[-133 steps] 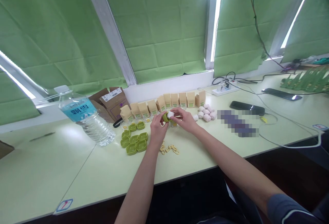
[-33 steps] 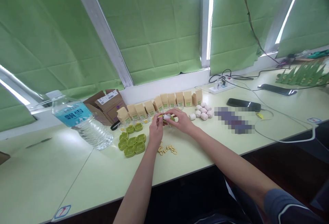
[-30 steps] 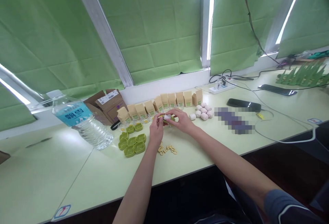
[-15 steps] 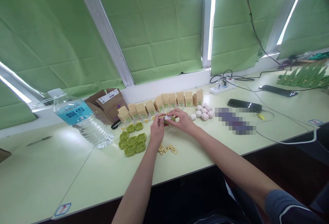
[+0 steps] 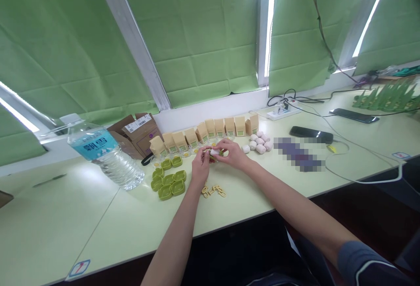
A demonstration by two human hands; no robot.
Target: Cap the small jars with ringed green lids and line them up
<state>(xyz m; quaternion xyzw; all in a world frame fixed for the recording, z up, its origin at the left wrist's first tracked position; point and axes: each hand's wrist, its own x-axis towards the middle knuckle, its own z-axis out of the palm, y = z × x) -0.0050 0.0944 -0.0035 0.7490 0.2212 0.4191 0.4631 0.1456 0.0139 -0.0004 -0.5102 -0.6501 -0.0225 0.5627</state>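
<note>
Over the middle of the table, my left hand (image 5: 201,163) and my right hand (image 5: 232,155) meet, fingers closed around a small white rounded piece (image 5: 214,151). Something green shows between and under the fingers; most of it is hidden. To the left of my left hand lie several small green square cups (image 5: 178,187), grouped close together. Pale yellow plastic clips or links (image 5: 215,190) lie in a loose heap below my hands. Beyond my right hand sits a pile of white, rounded pieces (image 5: 260,149), with a single one (image 5: 246,149) a little apart.
A row of small tan paper boxes (image 5: 240,126) stands along the back. On the left are a large water bottle (image 5: 108,154) and an open cardboard box (image 5: 139,135). Phones (image 5: 311,134), a power strip (image 5: 284,111), cables and a blurred-out patch (image 5: 300,154) lie right.
Both hands stay in nearly the same place. The white piece between the fingers has turned or shifted slightly, and more green shows beneath it.
</note>
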